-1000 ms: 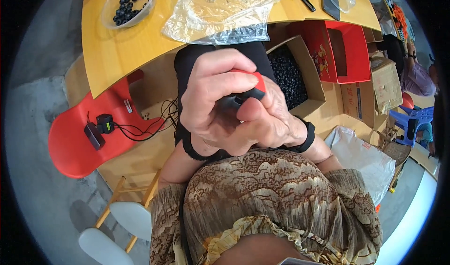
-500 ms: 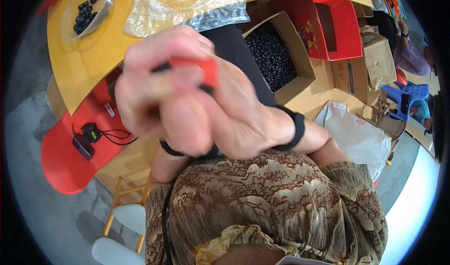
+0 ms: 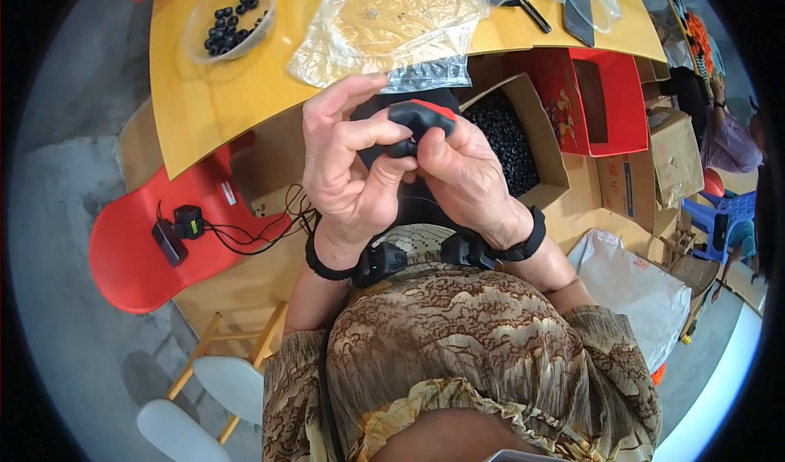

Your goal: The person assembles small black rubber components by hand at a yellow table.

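Observation:
In front of my chest both hands meet at a small, rounded black-and-red piece (image 3: 419, 118). Its exact kind does not show. My left hand (image 3: 347, 168) pinches the piece's left end between curled fingers and thumb. From the other side my right hand (image 3: 474, 176) closes round it, thumb pressed against its lower edge and fingers mostly hidden behind. A dark gap shows between the piece and a lower black part near both thumbs. Just beyond the hands lies a clear plastic bag (image 3: 392, 24) on the yellow table (image 3: 188, 106).
A clear bowl (image 3: 194, 41) of black round parts stands at the table's left. Pliers-like black tool (image 3: 531, 11) and a phone (image 3: 578, 16) lie far right. Below are a cardboard box (image 3: 549, 155) of black pieces, a red box (image 3: 617, 106), and a red chair (image 3: 131, 257) bearing cabled devices.
My hands have come down from a blurred, close-up position, where they were clasped round something red and black. They now appear smaller and side by side, and the view has shifted.

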Available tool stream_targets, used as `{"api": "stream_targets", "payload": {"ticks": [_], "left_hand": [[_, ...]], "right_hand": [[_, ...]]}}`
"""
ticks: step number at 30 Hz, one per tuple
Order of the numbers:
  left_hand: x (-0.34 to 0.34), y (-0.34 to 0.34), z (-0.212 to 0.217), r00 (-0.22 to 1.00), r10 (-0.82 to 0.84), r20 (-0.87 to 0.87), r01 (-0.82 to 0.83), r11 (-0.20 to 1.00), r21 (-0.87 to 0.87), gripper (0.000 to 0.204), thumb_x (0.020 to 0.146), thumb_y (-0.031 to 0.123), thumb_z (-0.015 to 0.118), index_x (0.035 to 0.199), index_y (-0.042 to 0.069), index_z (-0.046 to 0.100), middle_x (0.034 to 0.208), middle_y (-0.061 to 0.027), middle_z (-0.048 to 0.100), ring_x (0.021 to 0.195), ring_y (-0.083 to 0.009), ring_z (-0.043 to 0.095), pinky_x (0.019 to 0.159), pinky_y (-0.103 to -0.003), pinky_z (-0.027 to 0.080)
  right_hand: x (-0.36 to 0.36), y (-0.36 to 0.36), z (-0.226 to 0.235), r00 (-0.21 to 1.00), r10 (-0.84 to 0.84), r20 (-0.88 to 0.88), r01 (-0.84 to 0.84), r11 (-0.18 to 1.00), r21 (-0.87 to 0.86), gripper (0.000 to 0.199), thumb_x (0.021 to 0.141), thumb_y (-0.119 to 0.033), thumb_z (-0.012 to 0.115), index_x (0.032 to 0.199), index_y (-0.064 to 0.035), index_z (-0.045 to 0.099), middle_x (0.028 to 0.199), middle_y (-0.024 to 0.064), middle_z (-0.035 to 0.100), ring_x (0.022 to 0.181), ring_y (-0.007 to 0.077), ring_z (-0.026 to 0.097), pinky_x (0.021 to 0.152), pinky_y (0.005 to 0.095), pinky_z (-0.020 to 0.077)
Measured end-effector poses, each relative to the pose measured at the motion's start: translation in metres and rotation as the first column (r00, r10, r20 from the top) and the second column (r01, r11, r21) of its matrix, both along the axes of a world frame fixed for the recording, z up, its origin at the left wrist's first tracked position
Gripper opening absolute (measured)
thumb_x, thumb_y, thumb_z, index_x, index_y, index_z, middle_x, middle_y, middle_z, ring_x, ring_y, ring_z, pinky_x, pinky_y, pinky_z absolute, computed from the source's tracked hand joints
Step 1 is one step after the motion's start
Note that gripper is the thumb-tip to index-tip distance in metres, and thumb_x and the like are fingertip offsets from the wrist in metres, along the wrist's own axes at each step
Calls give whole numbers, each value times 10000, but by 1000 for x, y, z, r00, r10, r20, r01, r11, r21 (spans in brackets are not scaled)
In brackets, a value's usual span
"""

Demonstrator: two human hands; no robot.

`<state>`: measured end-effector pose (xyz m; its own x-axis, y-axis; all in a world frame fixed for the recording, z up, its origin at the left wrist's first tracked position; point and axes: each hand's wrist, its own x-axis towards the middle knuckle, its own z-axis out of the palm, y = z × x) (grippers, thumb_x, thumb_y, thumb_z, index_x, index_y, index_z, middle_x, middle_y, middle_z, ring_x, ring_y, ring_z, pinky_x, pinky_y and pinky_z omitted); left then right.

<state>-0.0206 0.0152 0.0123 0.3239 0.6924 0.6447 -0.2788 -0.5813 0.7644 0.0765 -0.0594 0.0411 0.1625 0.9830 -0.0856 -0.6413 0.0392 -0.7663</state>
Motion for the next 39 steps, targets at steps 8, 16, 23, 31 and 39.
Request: {"api": "stream_targets", "payload": {"ticks": [8,16,23,31,39], "left_hand": [[-5,-24,12,998,-20,64,29,987,-158,165,744,79,688,808,-4,561,779,-110,578,663,-161,553,594,-232,442],[-7,-27,14,988,-84,128,107,977,-184,139,734,-17,670,830,-15,568,801,-107,598,692,-128,573,570,-211,473],[-9,-26,15,988,-116,103,134,972,-191,152,739,-5,672,856,-21,576,844,-120,595,695,-129,572,573,-210,484],[-4,-26,8,967,-174,184,213,951,-223,150,747,10,672,863,-24,581,850,-119,596,699,-120,573,575,-211,489],[-3,-27,8,958,-202,206,252,933,-258,155,745,16,678,861,-24,584,851,-120,595,699,-122,580,584,-211,492]], "right_hand": [[-7,-15,0,932,-307,194,255,934,251,236,752,28,662,956,16,545,833,29,560,715,74,528,667,210,433],[-4,-22,3,899,-344,271,251,912,324,205,716,55,678,892,23,577,834,60,577,699,100,557,654,224,472],[2,-25,7,852,-332,404,227,931,286,192,721,80,651,899,38,593,833,83,599,733,125,584,649,237,492],[4,-26,-1,854,-383,351,269,904,331,178,704,84,667,865,54,600,838,99,602,756,146,596,674,256,501],[6,-26,-5,847,-411,338,279,883,376,174,700,72,678,850,51,593,818,89,592,740,141,590,658,249,498]]}}
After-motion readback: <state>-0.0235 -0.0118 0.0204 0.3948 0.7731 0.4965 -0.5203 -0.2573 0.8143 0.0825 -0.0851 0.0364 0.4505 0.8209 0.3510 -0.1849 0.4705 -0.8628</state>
